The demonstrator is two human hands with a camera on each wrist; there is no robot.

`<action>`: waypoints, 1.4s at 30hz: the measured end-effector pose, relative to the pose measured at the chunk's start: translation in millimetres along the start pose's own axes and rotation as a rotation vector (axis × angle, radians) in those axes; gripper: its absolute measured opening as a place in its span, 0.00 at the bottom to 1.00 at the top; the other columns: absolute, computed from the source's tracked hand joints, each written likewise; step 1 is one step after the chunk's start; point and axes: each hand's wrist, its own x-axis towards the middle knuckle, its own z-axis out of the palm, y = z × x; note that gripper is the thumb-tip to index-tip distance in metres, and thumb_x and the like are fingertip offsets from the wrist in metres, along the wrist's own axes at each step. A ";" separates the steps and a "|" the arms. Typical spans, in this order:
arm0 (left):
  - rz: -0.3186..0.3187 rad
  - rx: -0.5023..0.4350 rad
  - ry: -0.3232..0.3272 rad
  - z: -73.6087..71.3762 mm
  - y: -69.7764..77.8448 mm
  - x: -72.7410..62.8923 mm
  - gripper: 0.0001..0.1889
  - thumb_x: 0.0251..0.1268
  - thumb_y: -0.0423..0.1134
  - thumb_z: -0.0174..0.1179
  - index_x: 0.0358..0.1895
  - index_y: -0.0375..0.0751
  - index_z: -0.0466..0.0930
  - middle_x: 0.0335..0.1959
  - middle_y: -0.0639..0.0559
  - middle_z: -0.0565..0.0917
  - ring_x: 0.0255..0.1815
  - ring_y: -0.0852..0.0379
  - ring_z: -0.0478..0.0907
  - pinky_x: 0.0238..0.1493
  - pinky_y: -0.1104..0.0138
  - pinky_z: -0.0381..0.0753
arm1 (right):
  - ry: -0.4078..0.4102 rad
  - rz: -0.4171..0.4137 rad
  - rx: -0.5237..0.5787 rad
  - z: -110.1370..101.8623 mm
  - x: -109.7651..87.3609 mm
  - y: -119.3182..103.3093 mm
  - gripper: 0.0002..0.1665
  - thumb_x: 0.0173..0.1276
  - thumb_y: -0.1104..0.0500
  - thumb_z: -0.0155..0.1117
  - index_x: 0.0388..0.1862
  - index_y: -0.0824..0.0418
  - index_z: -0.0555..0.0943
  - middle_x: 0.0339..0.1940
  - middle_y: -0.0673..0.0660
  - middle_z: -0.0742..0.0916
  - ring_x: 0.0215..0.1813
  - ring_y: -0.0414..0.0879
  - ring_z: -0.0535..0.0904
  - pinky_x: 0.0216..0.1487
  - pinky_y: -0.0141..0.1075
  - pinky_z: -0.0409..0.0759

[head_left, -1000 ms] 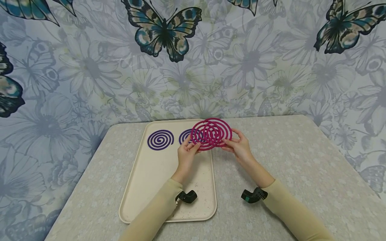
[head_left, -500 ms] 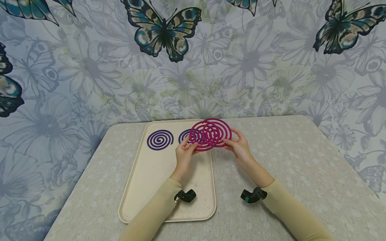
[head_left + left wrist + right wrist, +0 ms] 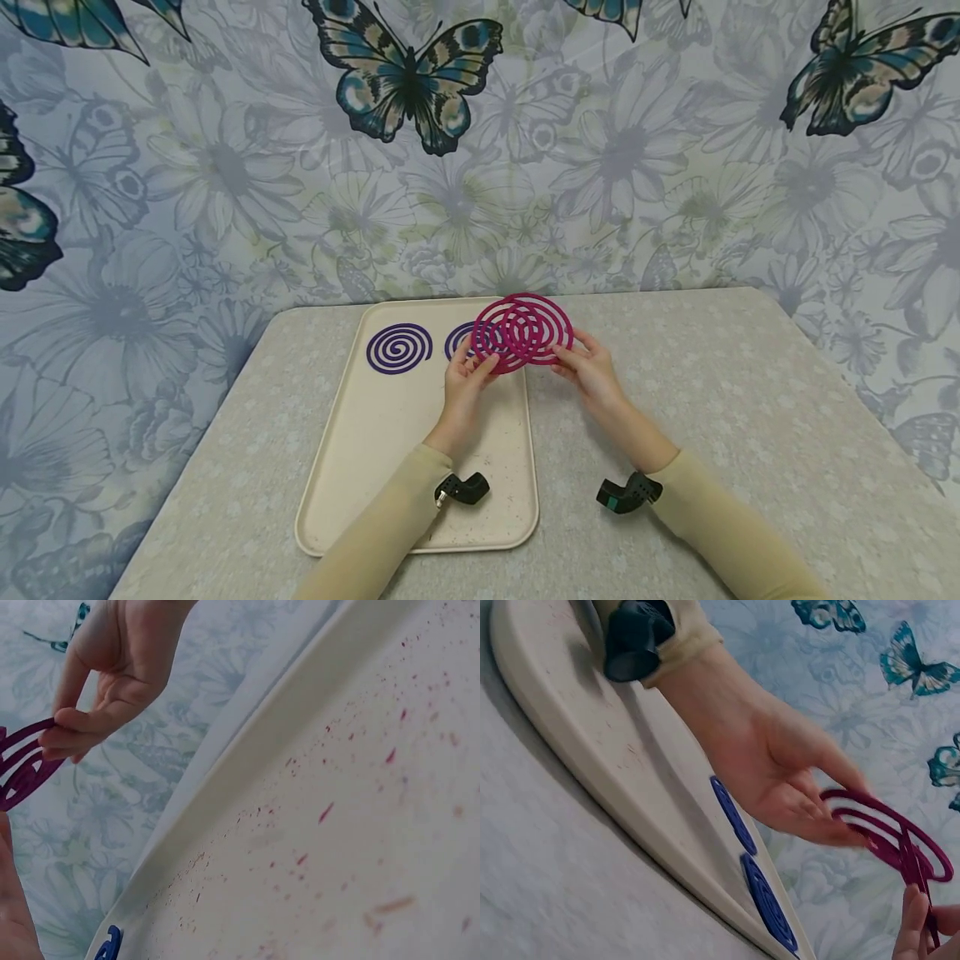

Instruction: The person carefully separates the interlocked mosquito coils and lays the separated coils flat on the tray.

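Two flat magenta spirals overlap in the air over the tray's far right corner in the head view. My left hand (image 3: 465, 392) pinches the left spiral (image 3: 475, 335) at its lower edge. The right spiral (image 3: 572, 327) is pinched at its lower right edge by my right hand (image 3: 595, 375). In the right wrist view one magenta coil (image 3: 889, 806) crosses the other, which is seen nearly edge-on. My left fingers and thumb show around its rim there. The left wrist view catches only part of my left hand (image 3: 13, 900) at the edge.
A cream tray (image 3: 390, 458) lies on the table, sprinkled with small reddish specks. On its far end rest two blue-violet spirals, a left one (image 3: 398, 349) and a right one (image 3: 450, 340) partly hidden behind the magenta pair. Behind the table (image 3: 712, 400) hangs a butterfly-patterned backdrop (image 3: 622, 158).
My right hand has shifted slightly left with its magenta spiral, and the two spirals overlap a little more. My left hand has barely moved. Tray and blue-violet spirals stay put.
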 end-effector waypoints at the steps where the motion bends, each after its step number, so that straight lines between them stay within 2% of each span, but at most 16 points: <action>1: -0.007 -0.016 -0.009 0.8 -1.2 -0.5 0.32 0.65 0.24 0.54 0.71 0.38 0.56 0.40 0.59 0.83 0.37 0.67 0.83 0.39 0.74 0.84 | -0.002 0.010 0.010 2.0 -1.5 2.2 0.32 0.70 0.69 0.53 0.71 0.67 0.57 0.30 0.45 0.86 0.28 0.35 0.82 0.34 0.25 0.83; 5: -0.016 -0.027 -0.018 4.3 -4.2 -3.4 0.36 0.64 0.21 0.53 0.73 0.45 0.51 0.56 0.42 0.77 0.41 0.66 0.83 0.42 0.73 0.84 | -0.026 0.025 0.034 9.5 -7.4 10.8 0.31 0.70 0.70 0.52 0.70 0.65 0.57 0.35 0.45 0.85 0.32 0.36 0.84 0.39 0.27 0.85; 8: -0.012 -0.008 0.004 5.2 -5.1 -3.3 0.37 0.63 0.21 0.53 0.74 0.46 0.52 0.60 0.34 0.73 0.41 0.66 0.82 0.42 0.73 0.84 | -0.054 0.003 0.033 12.2 -9.3 15.0 0.33 0.69 0.73 0.52 0.71 0.63 0.56 0.37 0.46 0.85 0.33 0.37 0.86 0.39 0.28 0.85; 14: 0.006 0.075 0.046 1.3 -2.0 -1.0 0.37 0.62 0.23 0.57 0.74 0.44 0.55 0.52 0.37 0.79 0.38 0.67 0.82 0.39 0.74 0.84 | -0.022 -0.014 -0.007 8.3 -6.1 10.3 0.35 0.68 0.72 0.53 0.72 0.66 0.55 0.31 0.45 0.87 0.28 0.36 0.85 0.37 0.28 0.85; 18: 0.004 0.070 0.058 -3.6 -0.6 1.9 0.37 0.62 0.24 0.57 0.74 0.43 0.54 0.58 0.33 0.77 0.39 0.68 0.82 0.37 0.76 0.83 | 0.002 -0.040 -0.064 0.9 -2.3 1.8 0.36 0.68 0.71 0.54 0.73 0.65 0.54 0.31 0.46 0.86 0.27 0.35 0.83 0.35 0.26 0.84; 20: -0.010 0.046 0.068 -4.6 -0.2 2.6 0.38 0.62 0.24 0.58 0.74 0.43 0.53 0.58 0.35 0.77 0.39 0.69 0.82 0.37 0.77 0.83 | 0.000 -0.051 -0.088 -1.7 -0.9 -1.1 0.37 0.68 0.71 0.54 0.74 0.64 0.54 0.32 0.46 0.86 0.28 0.35 0.82 0.35 0.25 0.83; 23: -0.025 0.006 0.081 -3.7 0.2 3.0 0.39 0.61 0.24 0.58 0.74 0.43 0.52 0.46 0.46 0.83 0.36 0.69 0.81 0.37 0.76 0.83 | -0.006 -0.051 -0.103 -2.9 0.4 -2.5 0.36 0.69 0.70 0.54 0.73 0.63 0.56 0.33 0.46 0.86 0.29 0.35 0.83 0.36 0.25 0.83; 25: -0.017 -0.012 0.082 -2.7 0.4 3.0 0.38 0.61 0.24 0.59 0.74 0.42 0.53 0.38 0.54 0.83 0.35 0.69 0.81 0.39 0.76 0.83 | -0.005 -0.050 -0.090 -2.2 0.4 -1.4 0.36 0.69 0.70 0.54 0.73 0.63 0.54 0.33 0.45 0.86 0.30 0.35 0.83 0.36 0.25 0.83; 27: -0.006 -0.018 0.072 -2.4 0.6 2.5 0.37 0.61 0.25 0.59 0.72 0.42 0.54 0.35 0.59 0.83 0.36 0.68 0.81 0.42 0.76 0.83 | 0.007 -0.049 -0.056 -0.3 -0.1 1.2 0.36 0.69 0.70 0.54 0.73 0.63 0.54 0.33 0.45 0.86 0.31 0.36 0.84 0.37 0.26 0.84; 31: 0.020 -0.019 0.036 -1.9 1.4 1.1 0.35 0.62 0.26 0.59 0.72 0.45 0.55 0.43 0.57 0.85 0.43 0.67 0.83 0.48 0.75 0.82 | 0.053 -0.049 0.015 6.7 -3.5 7.6 0.36 0.69 0.71 0.54 0.73 0.60 0.53 0.37 0.48 0.86 0.33 0.37 0.85 0.40 0.29 0.85; 33: 0.030 -0.039 0.014 -1.1 1.7 0.3 0.37 0.64 0.27 0.57 0.73 0.46 0.52 0.45 0.57 0.84 0.44 0.67 0.83 0.49 0.74 0.82 | 0.070 -0.044 0.031 10.5 -5.8 11.2 0.36 0.69 0.70 0.53 0.72 0.60 0.52 0.44 0.54 0.85 0.35 0.36 0.86 0.42 0.29 0.85; 36: 0.049 -0.095 -0.004 0.0 0.8 -1.0 0.39 0.66 0.25 0.54 0.76 0.46 0.44 0.42 0.56 0.84 0.42 0.66 0.83 0.50 0.71 0.82 | 0.084 -0.033 0.062 15.4 -9.1 17.1 0.37 0.70 0.70 0.52 0.72 0.60 0.50 0.57 0.63 0.78 0.38 0.36 0.86 0.45 0.29 0.84; 38: 0.062 -0.120 0.011 0.3 -0.6 -0.7 0.41 0.66 0.24 0.53 0.76 0.46 0.40 0.39 0.56 0.83 0.40 0.66 0.83 0.48 0.71 0.83 | 0.080 -0.030 0.078 17.1 -10.7 19.6 0.36 0.71 0.71 0.51 0.72 0.59 0.49 0.63 0.67 0.74 0.39 0.36 0.85 0.45 0.29 0.84; 40: 0.074 -0.120 0.038 -0.2 -2.0 0.1 0.42 0.65 0.23 0.52 0.76 0.45 0.39 0.35 0.57 0.84 0.38 0.66 0.83 0.45 0.71 0.84 | 0.084 -0.031 0.085 17.8 -11.6 21.1 0.37 0.70 0.72 0.51 0.72 0.59 0.49 0.62 0.67 0.74 0.37 0.36 0.86 0.44 0.29 0.84; 42: 0.078 -0.113 0.066 -1.2 -3.1 0.7 0.41 0.65 0.22 0.52 0.76 0.45 0.40 0.35 0.55 0.84 0.37 0.67 0.83 0.43 0.72 0.84 | 0.092 -0.039 0.067 17.4 -11.6 22.0 0.37 0.69 0.73 0.52 0.72 0.59 0.50 0.56 0.63 0.80 0.35 0.36 0.86 0.42 0.29 0.85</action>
